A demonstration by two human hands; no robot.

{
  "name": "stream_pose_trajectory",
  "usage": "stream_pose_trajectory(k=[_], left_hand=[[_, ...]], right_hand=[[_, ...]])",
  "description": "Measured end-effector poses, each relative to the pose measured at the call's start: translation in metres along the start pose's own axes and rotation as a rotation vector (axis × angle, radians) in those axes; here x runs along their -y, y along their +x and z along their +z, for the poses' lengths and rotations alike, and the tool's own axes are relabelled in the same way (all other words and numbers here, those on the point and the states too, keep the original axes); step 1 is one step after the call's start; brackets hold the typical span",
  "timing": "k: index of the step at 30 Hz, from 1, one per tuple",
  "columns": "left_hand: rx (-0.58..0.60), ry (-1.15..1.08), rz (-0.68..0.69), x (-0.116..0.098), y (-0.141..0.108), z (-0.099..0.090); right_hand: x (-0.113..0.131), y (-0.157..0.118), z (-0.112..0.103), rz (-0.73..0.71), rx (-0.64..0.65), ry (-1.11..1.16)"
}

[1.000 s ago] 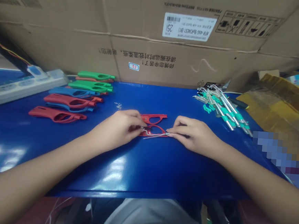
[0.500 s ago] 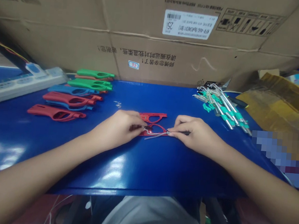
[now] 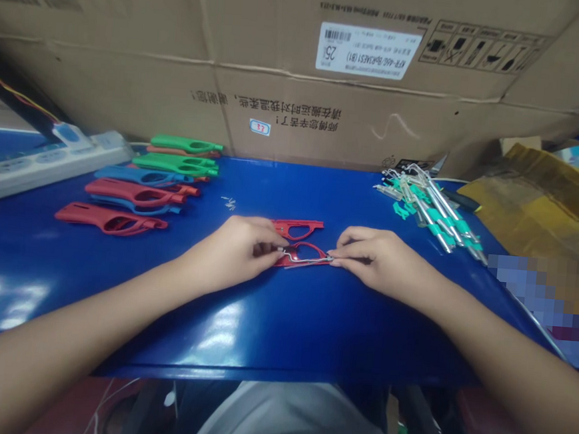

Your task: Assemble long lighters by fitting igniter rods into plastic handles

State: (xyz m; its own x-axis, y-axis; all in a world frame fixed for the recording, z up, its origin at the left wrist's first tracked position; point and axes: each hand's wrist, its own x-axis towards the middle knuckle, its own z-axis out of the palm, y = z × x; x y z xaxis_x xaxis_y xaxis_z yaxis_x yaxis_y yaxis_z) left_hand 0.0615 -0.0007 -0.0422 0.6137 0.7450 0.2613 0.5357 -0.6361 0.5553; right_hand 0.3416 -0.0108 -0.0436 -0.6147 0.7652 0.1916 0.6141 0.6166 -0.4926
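Fingers (image 3: 275,259) of the left hand (image 3: 234,249) pinch one end of a thin bent wire (image 3: 309,261); the right hand (image 3: 380,259) pinches the other. Wire sits over a red lighter-shell half (image 3: 309,244) on the blue bench (image 3: 360,336); contact with it unclear. Second red half (image 3: 283,227) just behind. Coloured shells (image 3: 114,192) stacked left, metal tubes (image 3: 437,203) right.

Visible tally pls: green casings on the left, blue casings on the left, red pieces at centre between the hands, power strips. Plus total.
Green casings: 2
Blue casings: 2, one partly covered
Red pieces at centre: 2
Power strip: 1
Total: 7 visible; overlaps in the left pile could hide more.
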Motion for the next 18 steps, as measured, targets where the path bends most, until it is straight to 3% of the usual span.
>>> stream_pose_trajectory(k=[5,12,18], left_hand=[[0.017,-0.011,0.000,-0.002,0.000,-0.004],[0.019,-0.024,0.039,0.002,0.001,-0.003],[-0.006,-0.042,0.041,0.004,0.001,0.001]], right_hand=[[0.003,-0.003,-0.002,-0.018,0.010,-0.045],[0.005,-0.004,0.008,-0.074,-0.089,-0.110],[0.008,-0.002,0.014,-0.175,-0.062,-0.280]])
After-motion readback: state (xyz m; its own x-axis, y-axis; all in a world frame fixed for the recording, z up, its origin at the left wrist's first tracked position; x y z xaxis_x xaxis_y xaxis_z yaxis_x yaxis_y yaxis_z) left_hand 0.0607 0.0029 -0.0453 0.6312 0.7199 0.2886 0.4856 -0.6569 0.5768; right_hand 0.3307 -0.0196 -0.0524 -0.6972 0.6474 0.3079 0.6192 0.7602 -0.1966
